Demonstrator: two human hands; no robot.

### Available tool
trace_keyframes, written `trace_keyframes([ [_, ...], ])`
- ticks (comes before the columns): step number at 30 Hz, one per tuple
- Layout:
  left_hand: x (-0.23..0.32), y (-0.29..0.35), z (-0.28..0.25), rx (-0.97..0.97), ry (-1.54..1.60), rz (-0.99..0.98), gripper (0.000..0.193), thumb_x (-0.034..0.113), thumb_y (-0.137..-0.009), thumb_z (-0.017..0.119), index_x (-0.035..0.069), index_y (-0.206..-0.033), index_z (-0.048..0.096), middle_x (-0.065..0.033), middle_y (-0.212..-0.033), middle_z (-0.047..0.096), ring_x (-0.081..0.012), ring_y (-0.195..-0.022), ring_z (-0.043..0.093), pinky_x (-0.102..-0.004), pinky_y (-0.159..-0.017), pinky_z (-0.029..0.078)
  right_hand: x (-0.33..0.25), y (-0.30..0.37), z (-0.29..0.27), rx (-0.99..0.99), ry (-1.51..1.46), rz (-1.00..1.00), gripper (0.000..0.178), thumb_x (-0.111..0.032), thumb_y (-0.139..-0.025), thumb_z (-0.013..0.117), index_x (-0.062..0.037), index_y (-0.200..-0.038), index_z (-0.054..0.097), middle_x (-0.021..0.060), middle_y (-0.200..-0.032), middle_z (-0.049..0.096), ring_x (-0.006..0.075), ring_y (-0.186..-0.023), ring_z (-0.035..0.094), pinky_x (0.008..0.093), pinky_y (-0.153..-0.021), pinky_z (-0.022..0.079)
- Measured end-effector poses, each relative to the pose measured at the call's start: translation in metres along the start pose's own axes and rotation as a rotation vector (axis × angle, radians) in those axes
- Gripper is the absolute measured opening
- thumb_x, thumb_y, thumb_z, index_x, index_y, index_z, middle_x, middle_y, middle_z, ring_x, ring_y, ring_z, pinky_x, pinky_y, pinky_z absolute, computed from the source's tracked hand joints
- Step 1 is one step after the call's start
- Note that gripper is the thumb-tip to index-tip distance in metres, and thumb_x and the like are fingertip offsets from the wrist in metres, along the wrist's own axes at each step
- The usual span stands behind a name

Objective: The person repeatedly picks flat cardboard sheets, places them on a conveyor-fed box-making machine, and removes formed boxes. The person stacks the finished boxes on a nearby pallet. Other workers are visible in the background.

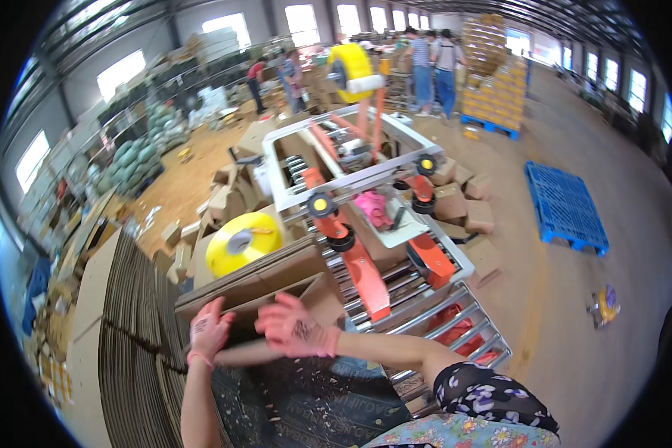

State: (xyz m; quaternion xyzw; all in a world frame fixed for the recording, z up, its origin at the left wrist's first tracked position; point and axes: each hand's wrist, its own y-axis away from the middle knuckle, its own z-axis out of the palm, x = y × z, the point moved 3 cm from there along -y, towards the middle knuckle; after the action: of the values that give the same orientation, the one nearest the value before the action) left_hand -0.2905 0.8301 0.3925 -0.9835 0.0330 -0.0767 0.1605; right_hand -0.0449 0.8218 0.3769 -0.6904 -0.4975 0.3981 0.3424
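Both my hands wear pink work gloves with dark print. My left hand (210, 328) is raised in front of the left end of some folded brown cardboard boxes (257, 278), fingers pointing up and thumb apart. I cannot tell whether it touches them. A little to the right, my right hand (295, 326) hovers before the same cardboard, its fingers spread and nothing seen in them. A blurred pale strip lies between my wrists; what it is cannot be made out. Below is a dark board (306, 399) with scattered bits on it.
A tall stack of flat cardboard (131, 343) stands at my left. Ahead is a carton-sealing machine (358, 168) with a roller conveyor (418, 321) and yellow tape rolls (243, 243). A blue pallet (566, 205) lies to the right. Several people stand farther back.
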Motion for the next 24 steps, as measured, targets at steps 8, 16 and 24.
trace_keyframes([
  [8,0.196,0.134,-0.104,0.042,-0.080,0.299,0.028,0.027,-0.096,0.050,0.016,-0.070,0.056,-0.0011,-0.056,0.049,-0.0243,-0.051,0.053,-0.0418,-0.054,0.044,-0.094,0.056,-0.176,-0.797,-1.095,-0.005,0.031,-0.016,-0.092,0.053,-0.0019,-0.065,0.048,0.0105,-0.072,0.058,0.0347,-0.067,0.057,0.0434,-0.059,0.043],
  [16,0.215,0.184,-0.111,-0.378,0.374,0.778,0.034,0.023,-0.090,0.057,0.010,-0.121,0.060,-0.0181,-0.127,0.053,-0.0369,-0.119,0.051,-0.0473,-0.101,0.039,-0.144,0.094,-0.118,-0.561,-0.372,0.104,0.035,-0.025,-0.091,0.056,-0.0064,-0.121,0.058,0.0134,-0.120,0.059,0.0304,-0.111,0.055,0.0434,-0.096,0.044],
  [24,0.182,0.201,-0.025,-0.135,0.073,0.507,0.058,0.037,-0.078,0.064,0.000,-0.121,0.054,-0.0254,-0.130,0.042,-0.0536,-0.124,0.033,-0.0699,-0.100,0.025,-0.132,0.091,-0.206,-0.324,0.456,0.305,0.044,-0.025,-0.086,0.063,-0.0026,-0.123,0.059,0.0126,-0.135,0.055,0.0304,-0.127,0.049,0.0516,-0.108,0.032],
])
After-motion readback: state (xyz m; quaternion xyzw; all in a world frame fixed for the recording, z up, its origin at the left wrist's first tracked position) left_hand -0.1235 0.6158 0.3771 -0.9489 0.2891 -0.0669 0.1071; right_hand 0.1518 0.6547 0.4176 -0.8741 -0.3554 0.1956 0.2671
